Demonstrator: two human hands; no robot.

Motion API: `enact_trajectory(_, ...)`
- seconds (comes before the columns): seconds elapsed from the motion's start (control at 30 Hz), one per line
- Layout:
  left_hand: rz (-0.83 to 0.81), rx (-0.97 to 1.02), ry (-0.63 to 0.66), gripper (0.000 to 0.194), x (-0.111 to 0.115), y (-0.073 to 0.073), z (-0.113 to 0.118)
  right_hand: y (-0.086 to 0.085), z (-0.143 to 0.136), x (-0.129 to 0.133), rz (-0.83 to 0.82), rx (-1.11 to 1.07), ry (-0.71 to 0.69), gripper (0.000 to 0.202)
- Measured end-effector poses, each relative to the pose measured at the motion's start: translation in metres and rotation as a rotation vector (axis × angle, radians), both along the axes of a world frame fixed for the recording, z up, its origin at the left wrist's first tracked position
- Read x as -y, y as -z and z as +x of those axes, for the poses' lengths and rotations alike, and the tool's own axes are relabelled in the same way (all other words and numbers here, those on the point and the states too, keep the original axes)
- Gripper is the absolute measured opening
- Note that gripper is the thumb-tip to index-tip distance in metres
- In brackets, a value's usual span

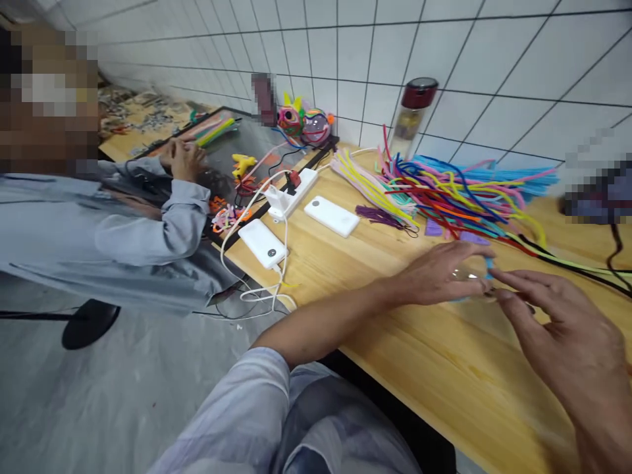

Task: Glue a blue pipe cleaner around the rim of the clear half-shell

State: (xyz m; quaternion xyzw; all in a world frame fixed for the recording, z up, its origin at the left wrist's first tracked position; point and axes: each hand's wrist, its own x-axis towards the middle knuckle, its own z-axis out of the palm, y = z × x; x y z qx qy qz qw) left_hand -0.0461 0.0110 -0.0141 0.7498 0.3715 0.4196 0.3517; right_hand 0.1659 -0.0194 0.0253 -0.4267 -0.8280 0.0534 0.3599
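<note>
Over the right part of the wooden table, my left hand [437, 273] is closed around a small clear ball [464, 271], whose shiny surface shows between thumb and fingers. A short light-blue strip [489, 264] stands at the ball's right side. My right hand [567, 322] meets the ball there, its thumb and fingertips pinched together at the edge; what they grip is too small to make out. Just behind my hands lies a large bundle of coloured pipe cleaners [454, 191], along with small purple pieces [474, 237] and a purple tassel [382, 217].
White power banks [332, 216] and a power strip [293, 195] with looping white cables lie on the left. A tall bottle [412, 115] stands by the tiled wall. Beyond, a co-worker's hands [185, 158] are above a dark mat near a yellow glue gun [243, 164] and decorated balls [316, 126].
</note>
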Motion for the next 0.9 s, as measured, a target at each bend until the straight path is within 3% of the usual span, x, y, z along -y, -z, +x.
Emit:
enact_trajectory(0.1, 0.066, 0.024, 0.039, 0.044, 0.0, 0.0, -0.002, 0.0, -0.004, 0.004, -0.012, -0.014, -0.015, 0.036)
enact_trajectory(0.2, 0.068, 0.052, 0.058, 0.036, 0.004, -0.002, -0.003, -0.012, 0.005, 0.009, -0.032, -0.003, -0.065, 0.034)
enact_trajectory(0.3, 0.035, 0.08, 0.038, 0.035, 0.007, -0.003, -0.005, -0.03, 0.044, 0.017, -0.099, 0.02, 0.053, 0.04)
enact_trajectory(0.4, 0.039, 0.089, -0.013, 0.034, 0.005, -0.001, -0.007, -0.038, 0.103, 0.034, -0.16, 0.052, 0.205, 0.04)
enact_trajectory(0.53, 0.025, 0.071, -0.032, 0.033, 0.007, -0.003, -0.007, -0.015, 0.171, 0.069, -0.224, 0.194, 0.275, 0.047)
enact_trajectory(0.63, 0.016, 0.08, -0.035, 0.034, 0.01, -0.006, -0.008, 0.013, 0.193, 0.081, -0.226, 0.313, 0.275, 0.051)
enact_trajectory(0.73, -0.005, 0.089, -0.036, 0.033, 0.011, -0.007, -0.008, 0.028, 0.199, 0.071, -0.128, 0.348, 0.301, 0.044)
enact_trajectory(0.8, -0.021, 0.09, -0.032, 0.034, 0.01, -0.007, -0.009, 0.029, 0.202, 0.056, -0.079, 0.386, 0.292, 0.046)
enact_trajectory(0.9, -0.029, 0.076, -0.027, 0.036, 0.011, -0.009, -0.011, 0.024, 0.209, 0.031, -0.12, 0.5, 0.166, 0.049)
